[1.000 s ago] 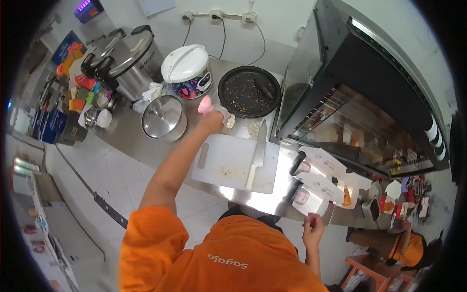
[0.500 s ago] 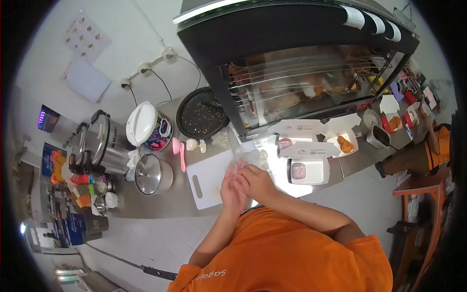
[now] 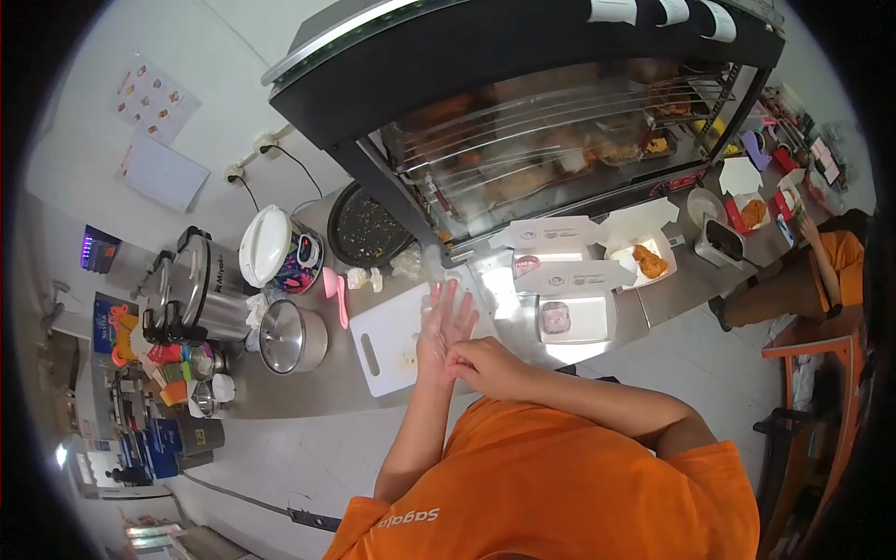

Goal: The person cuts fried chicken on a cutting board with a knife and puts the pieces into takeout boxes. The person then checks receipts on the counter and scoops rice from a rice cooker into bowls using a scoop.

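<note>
A clear plastic glove covers my left hand, which is held up with its fingers spread above the white cutting board. My right hand is closed at the left wrist, its fingers pinching the glove's cuff. Some crumbs lie on the board beneath. To the right, an open white box has a small pinkish lidded cup in it. Another open box behind it contains a piece of fried chicken.
A glass-fronted warming cabinet stands behind the counter's work area. On the left are a round black pan, a pink spoon, a steel pot, a white-lidded bucket and a large cooker. A co-worker stands far right.
My left hand has opened, with its fingers now spread inside the glove. My right hand has moved down from the left fingers to the wrist. The view has shifted slightly.
</note>
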`<state>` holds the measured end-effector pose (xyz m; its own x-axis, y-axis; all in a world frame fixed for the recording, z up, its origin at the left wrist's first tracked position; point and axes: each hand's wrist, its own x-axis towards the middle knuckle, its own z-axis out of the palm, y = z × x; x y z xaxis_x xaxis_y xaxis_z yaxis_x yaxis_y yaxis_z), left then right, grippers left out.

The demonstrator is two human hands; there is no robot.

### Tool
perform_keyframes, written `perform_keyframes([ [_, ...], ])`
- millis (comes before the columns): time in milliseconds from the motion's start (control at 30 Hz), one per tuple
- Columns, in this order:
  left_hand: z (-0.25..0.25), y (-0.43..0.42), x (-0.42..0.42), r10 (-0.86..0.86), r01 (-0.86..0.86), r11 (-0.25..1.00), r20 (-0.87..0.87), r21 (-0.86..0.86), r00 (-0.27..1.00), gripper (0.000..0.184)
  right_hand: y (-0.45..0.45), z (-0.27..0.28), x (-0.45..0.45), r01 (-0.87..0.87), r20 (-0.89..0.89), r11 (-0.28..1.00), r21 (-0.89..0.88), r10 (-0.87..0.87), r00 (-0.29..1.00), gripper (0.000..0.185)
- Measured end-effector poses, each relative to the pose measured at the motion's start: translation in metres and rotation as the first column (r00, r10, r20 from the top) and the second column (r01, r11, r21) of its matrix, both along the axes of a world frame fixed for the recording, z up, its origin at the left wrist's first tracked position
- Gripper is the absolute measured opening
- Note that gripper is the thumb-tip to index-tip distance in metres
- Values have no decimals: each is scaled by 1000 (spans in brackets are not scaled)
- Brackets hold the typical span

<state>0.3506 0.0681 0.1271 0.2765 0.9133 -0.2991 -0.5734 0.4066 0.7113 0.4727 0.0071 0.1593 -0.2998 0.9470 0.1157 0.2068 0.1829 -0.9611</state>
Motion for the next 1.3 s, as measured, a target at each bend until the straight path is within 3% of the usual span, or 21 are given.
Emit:
perform_keyframes([
  [67, -45, 9, -2, 48, -48, 998, 18, -30, 999, 66, -2, -5, 4, -55, -45, 996, -75, 51, 998, 9],
  [167, 2, -7, 4, 0, 57, 977, 268, -205, 963, 73, 2, -17, 13, -95, -86, 991, -94, 87, 992, 9],
  [267, -14, -5, 8, -131, 186, 964, 275, -188, 953, 88, 0, -17, 20, -139, -116, 984, -110, 126, 985, 9],
  [333, -99, 18, 15, -128, 143, 976, 99, -162, 987, 91, 4, -33, 25, -128, -153, 986, -102, 112, 982, 8],
  [367, -126, 25, 18, -121, 121, 982, 9, -149, 993, 92, 4, -33, 31, -189, -229, 958, -215, 139, 964, 9],
  [433, -55, 26, 38, 112, -70, 932, 98, -357, 989, 86, 1, -29, 41, -325, -381, 849, -416, 162, 910, 11],
  [467, -20, 30, 48, 228, -147, 878, 128, -456, 965, 82, -4, -21, 40, -314, -293, 881, -353, 215, 932, 12],
  [533, 0, 36, 57, 197, -194, 973, 4, -125, 980, 78, -20, 9, 38, -298, -95, 930, -215, 284, 954, 13],
  [567, 5, 43, 62, 194, -191, 980, -58, 50, 979, 75, -22, 22, 46, -314, -60, 914, -258, 310, 949, 18],
  [600, 3, 54, 67, 314, -201, 904, -268, 377, 911, 73, -20, 17, 52, -273, -119, 932, -238, 251, 961, 19],
  [667, -9, 75, 74, 657, 52, 548, -468, 835, 592, 68, -26, -1, 66, -199, -247, 954, -223, 142, 959, 22],
  [800, 27, 100, 115, 765, 124, 522, -528, 844, 370, 63, -29, 9, 112, -8, -79, 963, -270, -14, 997, 19],
  [867, 26, 107, 130, 837, 185, 472, -504, 862, 213, 58, -44, -4, 129, 127, -91, 968, -215, -149, 985, 21],
  [933, 41, 100, 138, 894, 67, 410, -416, 910, 166, 55, -64, -12, 145, 218, -98, 929, -300, -257, 961, 20],
  [967, 47, 100, 142, 921, 8, 364, -361, 931, 145, 53, -75, -15, 155, 266, -85, 917, -298, -303, 949, 20],
  [1067, 46, 110, 148, 879, -141, 452, -414, 881, 236, 51, -108, -26, 180, 410, -81, 847, -337, -460, 884, 19],
  [1167, 27, 129, 144, 881, -116, 469, -454, 876, 135, 51, -138, -32, 199, 532, -81, 749, -394, -605, 792, 18],
  [1300, 37, 120, 165, 857, -81, 505, -487, 859, 169, 54, -163, -42, 211, 633, -60, 636, -441, -724, 687, 18],
])
